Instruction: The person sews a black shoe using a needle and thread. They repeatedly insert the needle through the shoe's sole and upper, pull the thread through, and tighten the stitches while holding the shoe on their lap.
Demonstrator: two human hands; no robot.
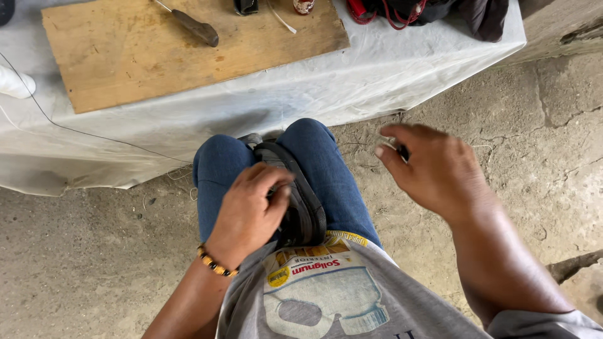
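While you sit with your knees together, the items stand as follows.

Shoe: dark, clamped between your thighs in blue jeans, its long axis running away from you toward the table, the far end up near your knees.

Left hand: pressed on the shoe's left side, fingers curled over the upper edge and gripping it. This is the nearer hand; it is touching the shoe. A beaded bracelet sits at the wrist.

Right hand: lifted out to the right of the shoe and well apart from it, thumb and forefinger pinched on a small dark tool; what kind, you cannot tell from the blur.

Table: ahead of your knees, under a white cloth, bearing a wooden board and a knife.

Floor: bare cracked concrete.
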